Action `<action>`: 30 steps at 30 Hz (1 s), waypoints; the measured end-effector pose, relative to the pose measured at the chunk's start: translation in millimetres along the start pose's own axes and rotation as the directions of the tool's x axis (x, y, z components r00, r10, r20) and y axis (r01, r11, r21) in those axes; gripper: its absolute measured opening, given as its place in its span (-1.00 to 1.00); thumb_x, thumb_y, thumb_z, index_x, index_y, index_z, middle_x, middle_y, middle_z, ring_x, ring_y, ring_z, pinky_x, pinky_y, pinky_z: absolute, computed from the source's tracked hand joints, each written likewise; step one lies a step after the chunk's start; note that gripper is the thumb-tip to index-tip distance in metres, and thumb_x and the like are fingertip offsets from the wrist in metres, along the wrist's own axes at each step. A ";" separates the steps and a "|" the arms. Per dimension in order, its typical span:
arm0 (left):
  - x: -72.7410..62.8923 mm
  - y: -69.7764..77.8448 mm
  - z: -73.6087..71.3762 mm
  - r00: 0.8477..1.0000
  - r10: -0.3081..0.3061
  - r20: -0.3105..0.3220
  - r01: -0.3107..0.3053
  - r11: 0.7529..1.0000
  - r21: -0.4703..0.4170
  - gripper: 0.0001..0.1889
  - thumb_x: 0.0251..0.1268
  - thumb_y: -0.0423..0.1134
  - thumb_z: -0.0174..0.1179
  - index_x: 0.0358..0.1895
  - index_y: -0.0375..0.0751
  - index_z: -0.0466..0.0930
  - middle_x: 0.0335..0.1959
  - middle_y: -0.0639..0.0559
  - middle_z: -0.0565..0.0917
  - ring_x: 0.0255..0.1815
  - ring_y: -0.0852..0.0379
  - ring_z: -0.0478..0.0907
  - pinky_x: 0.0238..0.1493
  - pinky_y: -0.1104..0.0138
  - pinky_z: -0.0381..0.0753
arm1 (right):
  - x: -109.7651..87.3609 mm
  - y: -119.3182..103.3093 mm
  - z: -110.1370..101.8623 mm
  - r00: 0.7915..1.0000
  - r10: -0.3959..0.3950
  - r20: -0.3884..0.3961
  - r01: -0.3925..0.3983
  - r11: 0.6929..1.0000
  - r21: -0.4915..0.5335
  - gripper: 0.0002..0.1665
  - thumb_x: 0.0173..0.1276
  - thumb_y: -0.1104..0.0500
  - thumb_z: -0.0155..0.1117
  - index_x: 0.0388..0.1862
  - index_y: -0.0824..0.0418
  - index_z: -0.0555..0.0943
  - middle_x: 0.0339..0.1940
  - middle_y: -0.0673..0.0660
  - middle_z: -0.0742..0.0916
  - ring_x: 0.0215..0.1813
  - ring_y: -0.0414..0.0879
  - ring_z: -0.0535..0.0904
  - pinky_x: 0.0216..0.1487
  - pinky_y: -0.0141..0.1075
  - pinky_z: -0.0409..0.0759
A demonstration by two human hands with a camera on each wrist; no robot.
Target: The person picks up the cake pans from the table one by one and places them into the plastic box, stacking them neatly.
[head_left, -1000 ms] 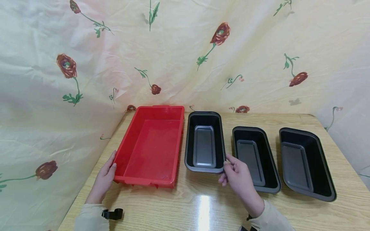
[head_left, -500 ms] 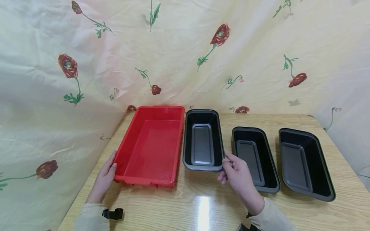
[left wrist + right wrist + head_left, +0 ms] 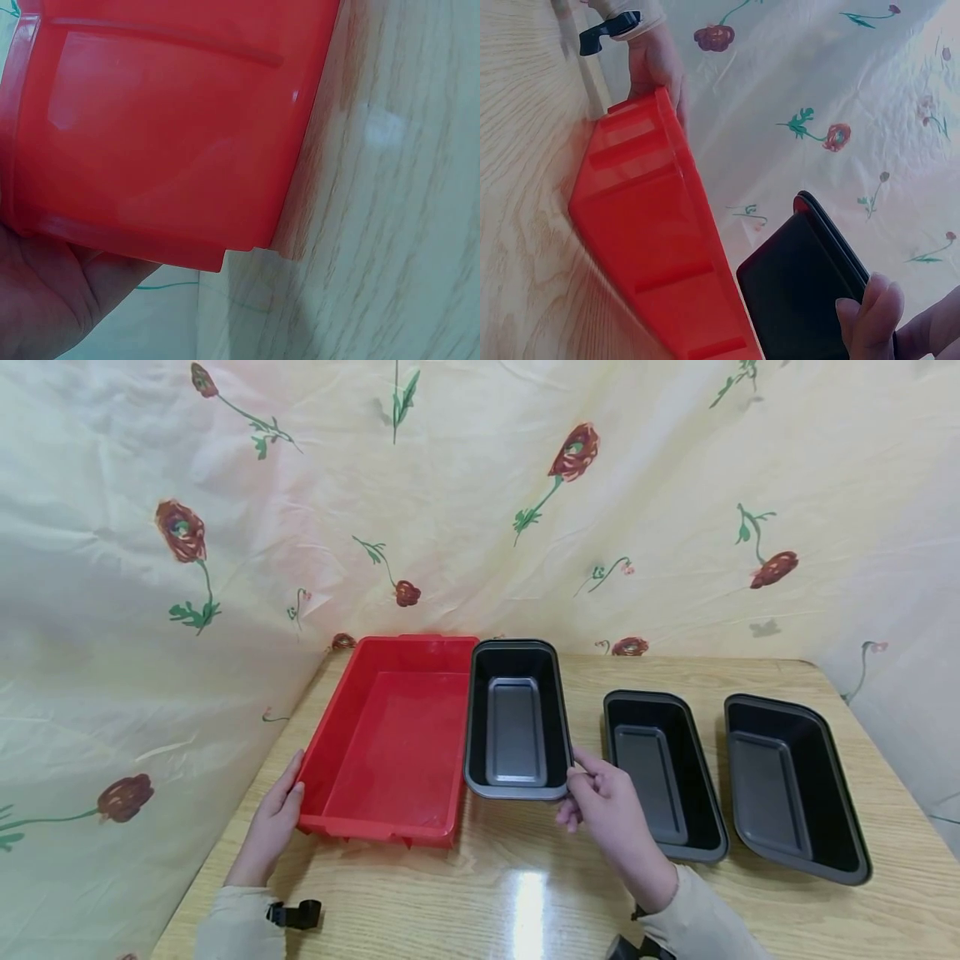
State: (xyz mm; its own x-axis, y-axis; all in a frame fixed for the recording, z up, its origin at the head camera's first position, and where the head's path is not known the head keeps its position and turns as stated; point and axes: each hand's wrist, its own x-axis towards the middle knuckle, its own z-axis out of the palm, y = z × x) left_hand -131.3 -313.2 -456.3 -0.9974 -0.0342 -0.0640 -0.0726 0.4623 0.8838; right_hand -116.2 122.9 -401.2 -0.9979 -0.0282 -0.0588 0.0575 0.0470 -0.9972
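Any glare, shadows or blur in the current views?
Head: bright glare streak on the wooden table, near the bottom. Left wrist: pale reflections on the red tray, soft shadow near it, image slightly soft. Right wrist: dim; the held black loaf pan shows almost no surface detail.

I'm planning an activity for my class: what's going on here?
A person's right grip pinches a black pan by its near right corner, holding it above the table, beside the red tray. The left grip holds the tray's left side. A second pan and a third pan stand on the table to the right.
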 end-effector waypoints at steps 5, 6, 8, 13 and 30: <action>-0.2 -0.9 0.1 1.000 0.005 -0.003 -0.005 1.000 -0.015 -0.42 0.61 -0.15 -0.24 0.59 0.03 -0.15 0.58 -0.13 -0.05 0.49 -0.19 0.02 0.08 0.65 0.25 | 3.2 -1.5 3.9 1.000 -0.020 0.010 0.020 1.000 0.007 -0.46 0.49 0.40 -0.12 0.43 0.36 0.31 -0.54 0.31 0.67 -0.63 -0.06 0.57 -0.61 -0.30 0.58; -0.2 -0.8 0.1 1.000 0.003 -0.004 -0.003 1.000 -0.014 -0.42 0.61 -0.15 -0.24 0.59 0.02 -0.15 0.58 -0.13 -0.05 0.49 -0.19 0.02 0.10 0.63 0.25 | 3.8 -1.6 4.6 1.000 -0.017 0.012 0.017 1.000 0.012 -0.46 0.49 0.40 -0.12 0.43 0.36 0.31 -0.53 0.31 0.67 -0.62 -0.07 0.57 -0.61 -0.31 0.58; -0.3 -0.4 0.1 1.000 -0.003 -0.002 0.003 1.000 -0.017 -0.41 0.61 -0.15 -0.24 0.59 0.04 -0.16 0.58 -0.12 -0.05 0.49 -0.19 0.02 0.21 0.49 0.29 | 5.1 -1.8 6.0 1.000 -0.013 0.009 0.013 1.000 0.022 -0.46 0.48 0.41 -0.11 0.43 0.36 0.32 -0.55 0.28 0.68 -0.63 -0.07 0.56 -0.61 -0.31 0.58; -0.4 1.1 0.6 1.000 -0.016 0.001 0.016 1.000 -0.027 -0.41 0.61 -0.17 -0.25 0.59 0.08 -0.17 0.58 -0.11 -0.07 0.49 -0.19 0.02 0.33 0.07 0.24 | 7.4 -2.3 8.8 1.000 -0.003 0.016 0.003 0.999 0.034 -0.47 0.48 0.40 -0.11 0.42 0.38 0.31 -0.55 0.30 0.68 -0.64 -0.08 0.56 -0.61 -0.32 0.58; -1.7 2.0 1.4 1.000 -0.022 -0.009 0.022 0.999 -0.033 -0.41 0.61 -0.18 -0.23 0.59 0.05 -0.16 0.58 -0.11 -0.06 0.49 -0.22 0.02 0.28 0.25 0.33 | 14.5 -5.2 21.7 0.995 -0.052 0.082 0.045 0.995 0.091 -0.49 0.48 0.41 -0.12 0.40 0.42 0.32 -0.47 0.36 0.70 -0.66 -0.11 0.56 -0.66 -0.33 0.55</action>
State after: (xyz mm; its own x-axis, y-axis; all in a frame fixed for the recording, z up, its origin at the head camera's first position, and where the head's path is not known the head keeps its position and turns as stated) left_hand -129.8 -311.0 -455.1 -0.9955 -0.0520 -0.0794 -0.0941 0.4322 0.8969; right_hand -130.3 100.6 -397.8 -0.9936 -0.1128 -0.0103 0.0154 -0.0452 -0.9989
